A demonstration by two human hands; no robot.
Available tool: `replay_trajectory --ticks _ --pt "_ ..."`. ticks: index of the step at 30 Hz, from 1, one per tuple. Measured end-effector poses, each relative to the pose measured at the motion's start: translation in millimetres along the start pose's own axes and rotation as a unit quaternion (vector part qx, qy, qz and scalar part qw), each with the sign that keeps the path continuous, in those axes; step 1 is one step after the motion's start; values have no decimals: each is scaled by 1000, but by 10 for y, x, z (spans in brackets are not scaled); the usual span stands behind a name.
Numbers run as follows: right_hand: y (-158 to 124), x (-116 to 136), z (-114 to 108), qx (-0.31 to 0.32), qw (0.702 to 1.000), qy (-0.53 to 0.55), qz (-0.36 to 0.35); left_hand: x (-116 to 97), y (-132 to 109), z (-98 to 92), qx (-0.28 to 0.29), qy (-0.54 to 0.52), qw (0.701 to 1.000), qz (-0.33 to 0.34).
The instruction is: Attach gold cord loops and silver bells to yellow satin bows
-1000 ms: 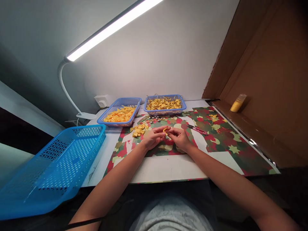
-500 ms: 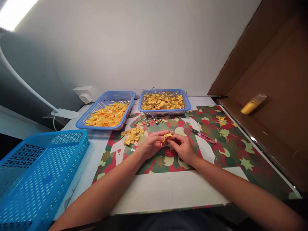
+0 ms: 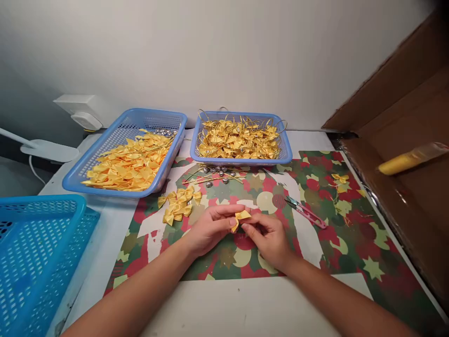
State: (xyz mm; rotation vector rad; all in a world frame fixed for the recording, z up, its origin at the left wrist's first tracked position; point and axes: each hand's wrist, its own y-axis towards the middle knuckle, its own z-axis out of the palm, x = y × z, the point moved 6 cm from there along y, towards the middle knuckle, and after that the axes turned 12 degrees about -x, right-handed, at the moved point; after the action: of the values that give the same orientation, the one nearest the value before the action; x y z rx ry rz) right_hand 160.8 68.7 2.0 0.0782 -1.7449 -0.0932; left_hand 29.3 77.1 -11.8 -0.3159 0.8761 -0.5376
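My left hand (image 3: 210,228) and my right hand (image 3: 268,236) meet above the patterned paper (image 3: 351,243) in the middle of the table. Between their fingertips they pinch a small yellow ribbon bow (image 3: 240,217). A small pile of finished yellow bows (image 3: 178,203) lies just left of my left hand. Small silver bells with gold wire (image 3: 217,174) lie beyond my hands. Red-handled snips (image 3: 305,212) rest to the right of my right hand.
Two pale blue baskets stand at the back: the left basket (image 3: 87,164) holds yellow ribbon pieces, the right basket (image 3: 284,145) holds bows with gold loops. A bright blue basket (image 3: 31,252) sits at the left edge. A brown cardboard wall (image 3: 403,103) with a yellow tube (image 3: 403,161) stands at the right.
The camera has tilted down and come closer, so the lamp has left the view. My hands keep pinching the bow and have barely shifted on the paper.
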Motion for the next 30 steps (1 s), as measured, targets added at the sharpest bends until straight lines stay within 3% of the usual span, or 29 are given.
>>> replay_trajectory --ticks 11,17,25,30 --pt "93 61 101 51 998 44 -16 32 -28 -28 -2 -25 999 -39" --pt "98 107 59 22 998 24 -49 94 -5 -38 -11 -12 997 -73" --pt "48 85 -31 -3 997 -30 -74 54 4 49 32 21 999 -29" --pt "14 75 -53 -2 996 -25 -82 55 -15 40 18 30 999 12"
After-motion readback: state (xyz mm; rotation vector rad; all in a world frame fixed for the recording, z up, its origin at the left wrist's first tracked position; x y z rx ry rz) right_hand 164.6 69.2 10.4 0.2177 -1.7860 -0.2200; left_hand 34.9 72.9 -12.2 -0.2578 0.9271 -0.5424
